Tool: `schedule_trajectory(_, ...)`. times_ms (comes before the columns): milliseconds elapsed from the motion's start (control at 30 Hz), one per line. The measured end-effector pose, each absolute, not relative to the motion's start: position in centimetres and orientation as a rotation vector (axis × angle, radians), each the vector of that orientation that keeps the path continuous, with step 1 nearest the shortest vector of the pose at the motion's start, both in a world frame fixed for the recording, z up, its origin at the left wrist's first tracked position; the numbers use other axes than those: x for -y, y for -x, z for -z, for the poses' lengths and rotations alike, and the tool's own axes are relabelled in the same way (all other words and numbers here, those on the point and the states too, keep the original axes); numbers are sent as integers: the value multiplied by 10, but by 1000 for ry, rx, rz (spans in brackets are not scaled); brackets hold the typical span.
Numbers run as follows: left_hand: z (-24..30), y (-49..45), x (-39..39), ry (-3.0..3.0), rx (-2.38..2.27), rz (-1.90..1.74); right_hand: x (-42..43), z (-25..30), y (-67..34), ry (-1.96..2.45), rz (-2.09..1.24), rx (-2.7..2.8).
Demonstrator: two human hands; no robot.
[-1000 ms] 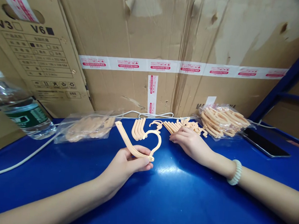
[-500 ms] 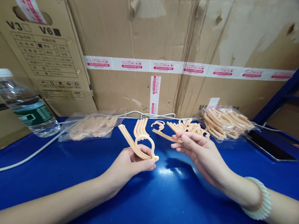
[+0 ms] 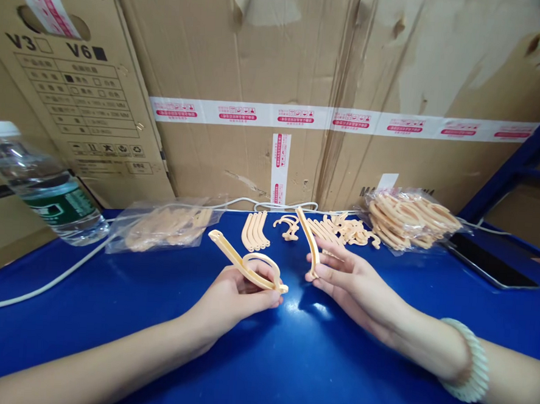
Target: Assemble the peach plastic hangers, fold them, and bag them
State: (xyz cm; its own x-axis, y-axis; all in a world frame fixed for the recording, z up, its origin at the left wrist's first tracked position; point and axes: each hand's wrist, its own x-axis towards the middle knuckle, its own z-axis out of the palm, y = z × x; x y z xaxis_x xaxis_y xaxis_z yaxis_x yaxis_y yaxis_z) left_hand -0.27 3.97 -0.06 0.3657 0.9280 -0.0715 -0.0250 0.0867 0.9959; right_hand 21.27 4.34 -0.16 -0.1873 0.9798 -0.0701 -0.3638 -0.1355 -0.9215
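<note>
Between the thumb and fingers of my left hand [image 3: 241, 295] is a beige plastic hanger arm [image 3: 228, 248] with a curved hook [image 3: 266, 263] at its lower end. The arm points up and to the left. My right hand [image 3: 357, 277] pinches a second hanger arm [image 3: 310, 238] near its bottom end, holding it nearly upright with its channelled side showing. A gap separates the two held pieces. Behind them lie a neat row of hanger arms [image 3: 255, 230], a few loose hooks [image 3: 289, 224] and a pile of mixed pieces [image 3: 353, 229], partly behind my right hand.
A clear bag of beige parts [image 3: 168, 226] lies at left, another bag [image 3: 410, 220] at right beside a phone [image 3: 490, 262]. A water bottle [image 3: 59, 204] stands far left, near a white cable [image 3: 58, 289]. Cardboard boxes [image 3: 236, 163] back the blue table [image 3: 260, 360].
My right hand has turned its hanger arm from nearly flat to nearly upright and moved slightly lower. The left-hand piece has tilted a little, its hook now lying flatter.
</note>
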Motion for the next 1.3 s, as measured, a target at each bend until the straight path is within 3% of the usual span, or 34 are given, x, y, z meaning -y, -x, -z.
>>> schedule_trajectory(133,1,3,-39,-1347,-920,-888,-41,7,-210,877,-1686,1022)
schedule_trajectory(467,0,-1,-36,-1444,-932,-849,-36,11,-205,801,-1574,1369)
schedule_trajectory(1300,1,-1,-33,-1427,-966,-821,-28,6,-204,779,-1502,1520)
